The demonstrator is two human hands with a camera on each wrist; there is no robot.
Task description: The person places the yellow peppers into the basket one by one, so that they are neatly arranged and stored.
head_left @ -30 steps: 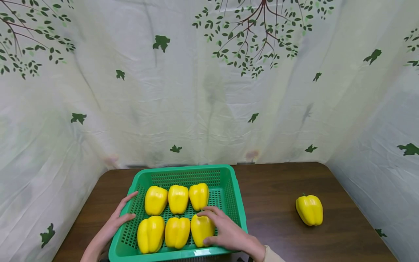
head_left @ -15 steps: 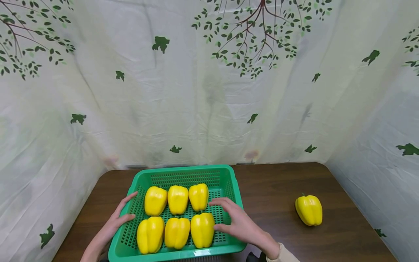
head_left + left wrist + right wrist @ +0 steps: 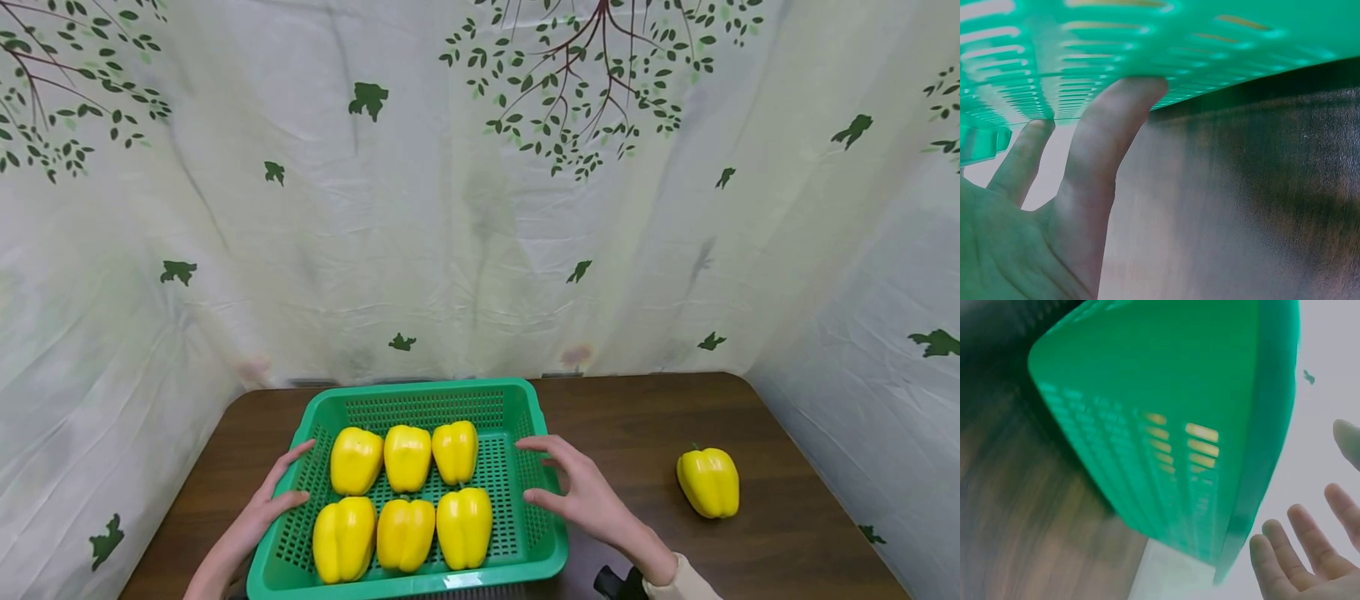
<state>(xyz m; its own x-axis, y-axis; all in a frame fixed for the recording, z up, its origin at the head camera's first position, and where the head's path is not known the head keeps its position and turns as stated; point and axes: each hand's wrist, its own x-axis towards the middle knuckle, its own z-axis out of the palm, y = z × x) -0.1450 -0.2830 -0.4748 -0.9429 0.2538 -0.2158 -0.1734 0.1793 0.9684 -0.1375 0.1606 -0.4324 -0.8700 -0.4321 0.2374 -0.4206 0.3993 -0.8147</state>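
A green plastic basket (image 3: 557,500) holds yellow bell peppers in two rows of three. The back right bell pepper (image 3: 455,451) and the front right bell pepper (image 3: 464,527) lie nearest my right hand (image 3: 588,498). That hand is over the basket's right rim, fingers spread and holding nothing; the right wrist view shows its fingers apart beyond the green wall (image 3: 1147,375). My left hand (image 3: 258,507) rests at the basket's left side with fingers extended. In the left wrist view, its thumb (image 3: 1100,137) touches the slotted outer wall (image 3: 1085,69).
Another yellow bell pepper (image 3: 708,482) stands alone on the brown wooden table (image 3: 630,417), right of the basket. Behind and at both sides hangs a pale curtain (image 3: 480,250) with printed leaves and branches.
My right hand has let go of the front right bell pepper and moved right, up over the basket's rim. The left hand and the bell peppers have stayed put.
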